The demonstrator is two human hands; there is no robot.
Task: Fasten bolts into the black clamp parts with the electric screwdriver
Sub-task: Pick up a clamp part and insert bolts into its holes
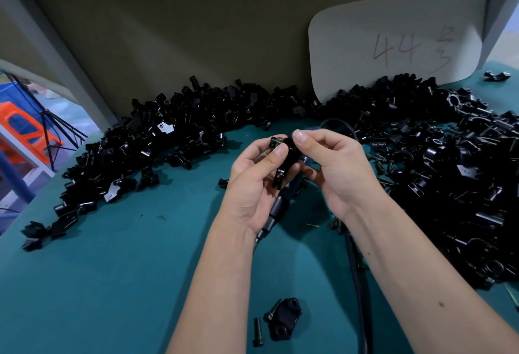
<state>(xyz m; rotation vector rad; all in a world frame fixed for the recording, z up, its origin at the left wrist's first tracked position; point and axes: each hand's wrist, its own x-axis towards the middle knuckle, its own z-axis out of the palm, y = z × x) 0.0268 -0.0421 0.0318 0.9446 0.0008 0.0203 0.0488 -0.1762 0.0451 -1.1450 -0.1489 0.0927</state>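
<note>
the teal work table (112,283) filled most of the view, backed by a drab upright board (168,30). a white card (393,42) marked "44" leaned against that board at the right. a long heap of black clamp parts (174,129) curved along the rear of the table from the left edge, and a second, denser heap (463,185) of parts mixed with loose bolts covered the right side. a black cable (358,283) ran down the table beside the right forearm. the electric screwdriver (276,210) lay on the table under the hands, mostly hidden by them; only a dark barrel section was seen, so its identity was probable rather than certain. the left hand (252,185) was closed on a black clamp part (283,162), thumb on its upper face, holding it above the table centre. the right hand (339,168) had thumb and fingers pinched narrowly at the top of the same part; whether a bolt sat between them could not be told. near the front edge lay a separate clamp plate (285,318) with one bolt (272,311) resting on it, and another loose bolt (257,331) just to its left
</note>
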